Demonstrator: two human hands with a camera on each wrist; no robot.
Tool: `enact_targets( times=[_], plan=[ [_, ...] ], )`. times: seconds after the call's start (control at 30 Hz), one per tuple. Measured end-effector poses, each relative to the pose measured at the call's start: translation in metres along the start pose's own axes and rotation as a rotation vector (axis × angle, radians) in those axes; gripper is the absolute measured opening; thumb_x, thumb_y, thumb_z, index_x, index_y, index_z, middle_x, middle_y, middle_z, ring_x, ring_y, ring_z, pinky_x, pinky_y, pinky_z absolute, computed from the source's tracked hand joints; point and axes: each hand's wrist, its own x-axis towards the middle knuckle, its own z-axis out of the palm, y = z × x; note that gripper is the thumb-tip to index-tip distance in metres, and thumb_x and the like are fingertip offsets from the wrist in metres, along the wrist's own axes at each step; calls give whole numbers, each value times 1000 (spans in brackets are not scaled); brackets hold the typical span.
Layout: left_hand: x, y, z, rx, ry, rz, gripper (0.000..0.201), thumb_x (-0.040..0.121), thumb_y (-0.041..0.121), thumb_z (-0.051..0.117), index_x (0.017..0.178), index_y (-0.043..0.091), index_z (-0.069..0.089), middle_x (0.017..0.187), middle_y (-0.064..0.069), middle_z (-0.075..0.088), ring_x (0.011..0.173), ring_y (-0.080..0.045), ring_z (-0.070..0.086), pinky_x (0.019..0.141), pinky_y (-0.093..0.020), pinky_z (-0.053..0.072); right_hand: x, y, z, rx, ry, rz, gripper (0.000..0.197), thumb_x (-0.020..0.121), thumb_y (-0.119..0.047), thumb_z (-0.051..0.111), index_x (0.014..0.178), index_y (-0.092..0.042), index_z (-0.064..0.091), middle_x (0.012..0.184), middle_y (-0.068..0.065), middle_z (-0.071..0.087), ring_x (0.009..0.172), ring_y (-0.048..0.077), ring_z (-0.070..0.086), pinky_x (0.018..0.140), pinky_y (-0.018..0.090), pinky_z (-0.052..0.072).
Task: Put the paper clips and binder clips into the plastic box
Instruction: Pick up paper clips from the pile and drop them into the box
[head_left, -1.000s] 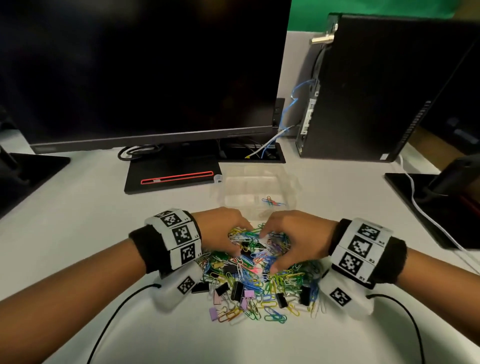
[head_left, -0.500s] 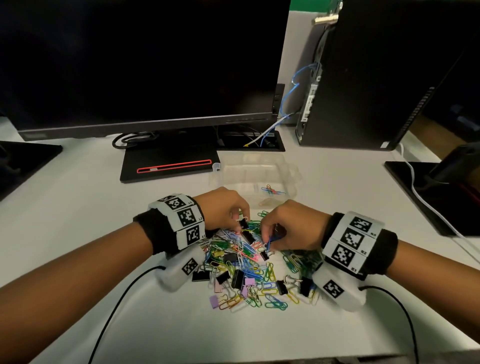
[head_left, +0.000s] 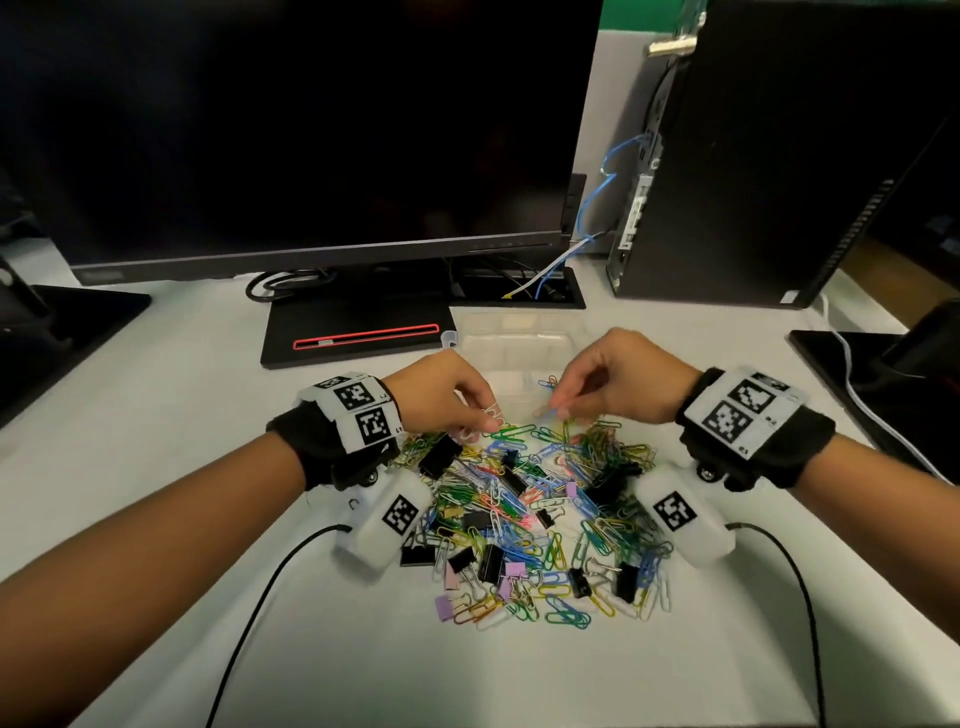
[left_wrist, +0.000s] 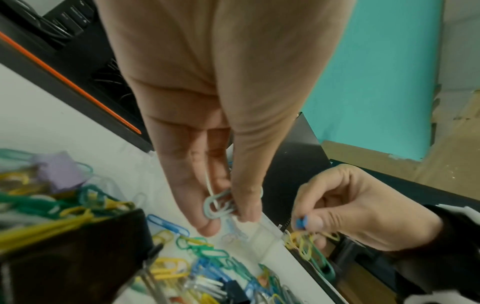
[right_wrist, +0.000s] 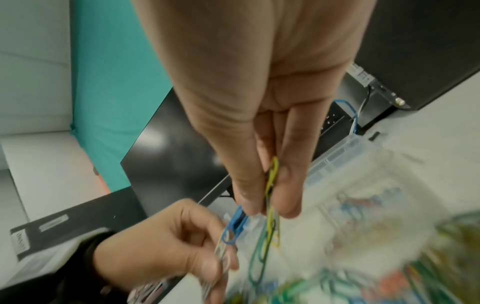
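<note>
A heap of coloured paper clips and black and lilac binder clips (head_left: 540, 519) lies on the white desk. Just behind it stands the clear plastic box (head_left: 514, 345), with a few clips (head_left: 546, 383) inside. My left hand (head_left: 485, 423) hovers at the heap's far edge and pinches pale, whitish paper clips (left_wrist: 221, 207). My right hand (head_left: 556, 410) is raised over the box's near rim and pinches a small bunch of yellow, green and blue paper clips (right_wrist: 270, 195), which dangle below the fingers. The box (right_wrist: 350, 156) shows blurred in the right wrist view.
A black monitor (head_left: 291, 130) on a base with a red stripe (head_left: 358, 335) stands behind the box. A PC tower (head_left: 779, 156) is at the back right, with blue and white cables (head_left: 561, 265). Black pads lie at the left (head_left: 67, 332) and right (head_left: 872, 384) edges.
Both hands have risen out of the heap and moved back toward the box, each now pinching paper clips. The heap is uncovered.
</note>
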Motion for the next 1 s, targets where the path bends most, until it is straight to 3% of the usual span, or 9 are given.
enact_targets(
  times=[0.13, 0.27, 0.37, 0.47, 0.57, 0.7, 0.8, 0.9, 1.0],
  plan=[
    [5, 4, -10, -69, 60, 59, 16, 81, 8, 69, 94, 0, 72, 84, -9, 70, 51, -2, 62, 54, -13, 54, 25, 2, -24, 79, 212, 20, 9, 74, -7, 75, 77, -16, 73, 74, 6, 73, 61, 7, 68, 71, 22, 57],
    [15, 13, -23, -172, 160, 54, 12, 85, 6, 64, 96, 3, 70, 83, -1, 65, 56, -4, 63, 59, -15, 58, 43, 12, -22, 168, 305, 87, 5, 78, -1, 71, 81, -5, 72, 83, 18, 72, 71, 21, 69, 80, 35, 58],
    [23, 19, -28, -186, 175, 26, 9, 90, 8, 58, 93, 7, 67, 81, 0, 62, 66, -13, 65, 60, -15, 58, 50, 16, -11, 130, 233, 130, 9, 83, 0, 64, 87, -4, 72, 92, 21, 72, 72, 21, 68, 78, 31, 59],
    [36, 19, -26, -162, 154, -60, 18, 93, 6, 52, 104, -3, 64, 87, -9, 65, 65, -15, 63, 65, -20, 56, 50, 14, -7, 94, 146, 157, 23, 90, 4, 49, 96, -2, 70, 100, 18, 70, 85, 21, 66, 73, 24, 57],
    [48, 18, -20, -136, 121, -129, 25, 93, -2, 47, 115, -4, 59, 95, -17, 67, 66, -19, 62, 69, -24, 56, 39, 11, -13, 58, 178, 137, 31, 92, 5, 40, 101, -5, 69, 100, 14, 68, 93, 23, 64, 75, 30, 57],
    [52, 19, -15, -66, 137, -89, 35, 92, -3, 46, 126, 3, 55, 112, -16, 65, 84, -20, 62, 69, -17, 53, 6, 11, -26, -47, 178, 57, 26, 89, 3, 48, 91, -13, 69, 89, 7, 68, 81, 24, 67, 69, 33, 60],
    [44, 20, -16, 30, 181, 17, 37, 90, -4, 50, 123, 9, 59, 116, -12, 65, 96, -21, 63, 79, -27, 55, -29, 15, -25, -164, 56, 48, 21, 83, 1, 59, 89, -15, 70, 83, 2, 69, 71, 19, 68, 67, 23, 58],
    [25, 29, -14, 70, 161, 112, 34, 85, -4, 54, 112, 14, 65, 104, -3, 68, 86, -17, 63, 79, -27, 53, -62, 21, -15, -317, -96, 57, 17, 77, -10, 70, 88, -23, 71, 81, -6, 72, 69, 6, 64, 64, 5, 45],
    [-1, 44, -1, 159, 36, 179, 28, 83, 3, 58, 103, 21, 68, 87, 9, 66, 75, -12, 63, 74, -22, 52, -86, 27, -1, -361, -192, 109, 19, 69, -26, 79, 86, -27, 71, 81, -7, 72, 74, 5, 65, 72, 16, 49]
  ],
)
